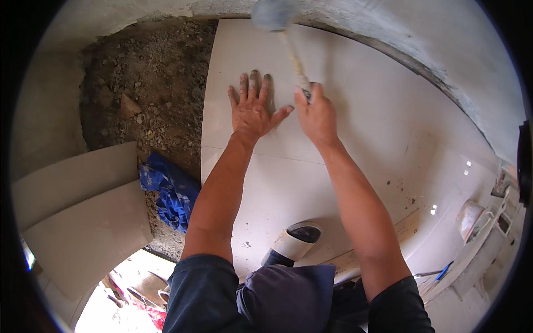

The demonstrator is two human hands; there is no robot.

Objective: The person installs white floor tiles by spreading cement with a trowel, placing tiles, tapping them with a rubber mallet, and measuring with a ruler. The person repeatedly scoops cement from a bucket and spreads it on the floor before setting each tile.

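Observation:
My left hand point(252, 109) lies flat on a large pale floor tile point(355, 72), fingers spread and fingertips grimy. My right hand point(319, 116) is wrapped round the handle of a mallet point(272, 14), just right of the left hand. The mallet's grey head is blurred by motion near the far wall, and its light handle runs back to my fist. Whether the head touches the tile, I cannot tell. A thin joint line separates this tile from a nearer one point(277, 186), where my foot in a white slide sandal point(297, 241) stands.
Rough soil and rubble point(155, 83) border the tile's left edge. A crumpled blue cloth or bag point(171, 191) lies there beside loose tiles point(89, 222) at the left. Plastered wall point(444, 55) curves along the far and right sides. A whitish bucket-like container point(469, 216) stands at the right.

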